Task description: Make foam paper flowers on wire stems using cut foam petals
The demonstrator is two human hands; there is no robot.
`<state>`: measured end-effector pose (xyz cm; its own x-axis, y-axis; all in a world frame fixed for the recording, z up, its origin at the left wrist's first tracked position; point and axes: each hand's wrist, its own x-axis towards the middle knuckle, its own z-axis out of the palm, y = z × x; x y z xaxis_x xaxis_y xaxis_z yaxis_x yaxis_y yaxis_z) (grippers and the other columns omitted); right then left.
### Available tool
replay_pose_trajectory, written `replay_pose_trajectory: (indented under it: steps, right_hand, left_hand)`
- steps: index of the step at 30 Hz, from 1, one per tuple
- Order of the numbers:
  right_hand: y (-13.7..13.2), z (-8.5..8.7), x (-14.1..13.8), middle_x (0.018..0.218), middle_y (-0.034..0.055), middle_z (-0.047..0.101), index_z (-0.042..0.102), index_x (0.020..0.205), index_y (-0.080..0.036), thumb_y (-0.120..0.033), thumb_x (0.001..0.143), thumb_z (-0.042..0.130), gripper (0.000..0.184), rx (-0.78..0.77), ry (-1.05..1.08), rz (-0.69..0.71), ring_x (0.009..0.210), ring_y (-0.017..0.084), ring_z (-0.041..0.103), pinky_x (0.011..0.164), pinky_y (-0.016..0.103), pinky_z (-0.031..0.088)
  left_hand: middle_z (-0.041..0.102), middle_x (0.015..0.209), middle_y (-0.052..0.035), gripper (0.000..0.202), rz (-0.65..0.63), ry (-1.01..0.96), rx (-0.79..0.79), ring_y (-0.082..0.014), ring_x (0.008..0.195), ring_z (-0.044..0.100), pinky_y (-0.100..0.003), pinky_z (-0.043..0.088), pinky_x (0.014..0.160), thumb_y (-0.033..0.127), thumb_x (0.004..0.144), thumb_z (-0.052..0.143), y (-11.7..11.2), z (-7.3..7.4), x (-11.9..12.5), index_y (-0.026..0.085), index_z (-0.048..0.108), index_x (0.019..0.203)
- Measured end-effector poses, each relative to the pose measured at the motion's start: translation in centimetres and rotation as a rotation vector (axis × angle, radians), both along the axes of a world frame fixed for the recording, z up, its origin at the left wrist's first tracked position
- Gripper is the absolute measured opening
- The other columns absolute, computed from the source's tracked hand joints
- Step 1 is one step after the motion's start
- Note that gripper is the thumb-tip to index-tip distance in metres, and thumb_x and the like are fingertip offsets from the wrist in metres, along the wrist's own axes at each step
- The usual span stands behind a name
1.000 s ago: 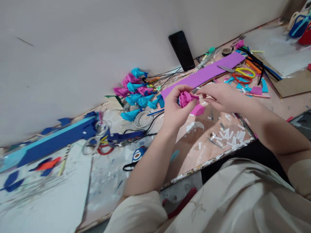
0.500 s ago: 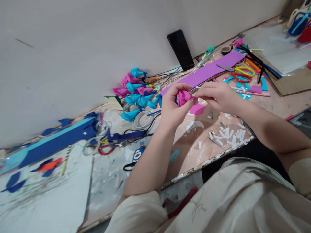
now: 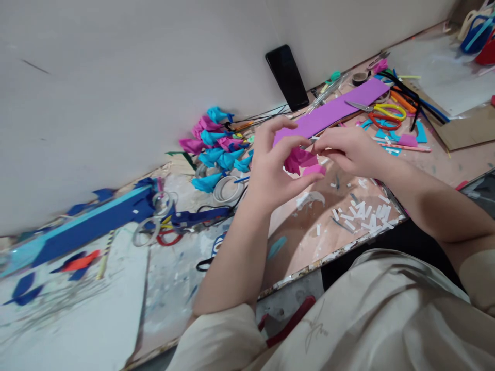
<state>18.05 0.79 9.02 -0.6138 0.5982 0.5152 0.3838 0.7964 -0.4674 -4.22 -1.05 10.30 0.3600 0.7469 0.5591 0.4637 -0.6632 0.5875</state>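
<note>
A pink crepe-paper flower (image 3: 297, 161) is in front of me, its petals turned toward my left hand (image 3: 270, 172). That hand curves around the bloom with fingers and thumb spread apart. On the other side, my right hand (image 3: 348, 149) pinches the flower's base between thumb and fingertips; the exact grip is partly hidden. A flat pink piece (image 3: 315, 169) shows just beyond my left thumb. Behind the hands lies a long purple strip (image 3: 332, 107).
Blue and pink paper flowers (image 3: 211, 139) on wire stems lie at the back left. Scissors (image 3: 386, 114) rest at the right, and white paper snippets (image 3: 363, 216) near the table edge. A phone (image 3: 287, 77) leans on the wall. A blue glue gun (image 3: 201, 217) lies left.
My left fingers have opened away from the pink flower, which they were wrapped around. The flower has tipped so its petals face lower left. My right hand stays nearly in place.
</note>
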Motion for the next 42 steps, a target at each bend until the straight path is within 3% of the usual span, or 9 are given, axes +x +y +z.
replay_pose_trajectory:
  steps: [4,12,21,26,36,42]
  right_hand:
    - [-0.1,0.1,-0.1,0.096,0.0046,0.075,0.071,0.100,-0.019,-0.012,0.091,0.047,0.026,-0.038,0.007,-0.008,0.089,0.019,0.065,0.080,0.031,0.047]
    - [-0.2,0.4,-0.1,0.087,0.0019,0.073,0.073,0.100,-0.020,-0.011,0.089,0.049,0.028,-0.152,0.040,-0.073,0.077,0.016,0.060,0.071,0.029,0.044]
    - [-0.2,-0.1,-0.4,0.089,0.0031,0.075,0.074,0.097,-0.021,-0.015,0.090,0.051,0.025,-0.171,0.063,-0.050,0.080,0.018,0.063,0.074,0.031,0.045]
    - [-0.1,-0.4,-0.5,0.089,0.0033,0.075,0.074,0.099,-0.021,-0.020,0.092,0.055,0.020,-0.169,0.075,-0.077,0.074,0.017,0.061,0.072,0.031,0.045]
    - [0.1,-0.5,-0.4,0.092,0.0042,0.077,0.077,0.102,-0.019,-0.018,0.094,0.056,0.022,-0.108,0.030,-0.099,0.077,0.017,0.063,0.072,0.030,0.044]
    - [-0.2,-0.3,-0.4,0.090,0.0032,0.077,0.078,0.104,-0.020,-0.019,0.095,0.056,0.024,-0.115,0.031,-0.092,0.078,0.017,0.063,0.072,0.031,0.043]
  left_hand:
    - [0.061,0.133,-0.0070,0.039,0.080,0.001,0.051,-0.0391,0.147,0.036,-0.057,0.032,0.119,0.046,0.068,0.090,0.1,-0.9,0.1,0.029,0.065,0.093]
    - [0.068,0.120,-0.0060,0.031,0.175,-0.137,0.076,-0.0364,0.144,0.044,-0.062,0.024,0.123,0.040,0.074,0.083,0.6,-2.8,0.5,0.030,0.062,0.094]
    - [0.069,0.122,-0.0046,0.024,0.113,-0.146,0.022,-0.0365,0.145,0.044,-0.063,0.028,0.121,0.034,0.075,0.082,0.6,-2.8,0.8,0.029,0.064,0.089]
    - [0.070,0.119,-0.0046,0.017,0.106,-0.093,0.025,-0.0366,0.138,0.051,-0.063,0.036,0.116,0.032,0.077,0.080,0.7,-2.6,0.5,0.029,0.066,0.087]
    - [0.073,0.114,-0.0030,0.010,0.157,0.194,0.321,-0.0337,0.128,0.059,-0.066,0.033,0.117,0.038,0.086,0.074,1.2,-2.7,-0.4,0.032,0.071,0.093]
    - [0.073,0.116,-0.0018,0.007,0.155,0.213,0.356,-0.0318,0.125,0.061,-0.064,0.035,0.116,0.039,0.085,0.076,1.4,-2.7,-0.5,0.032,0.072,0.085]
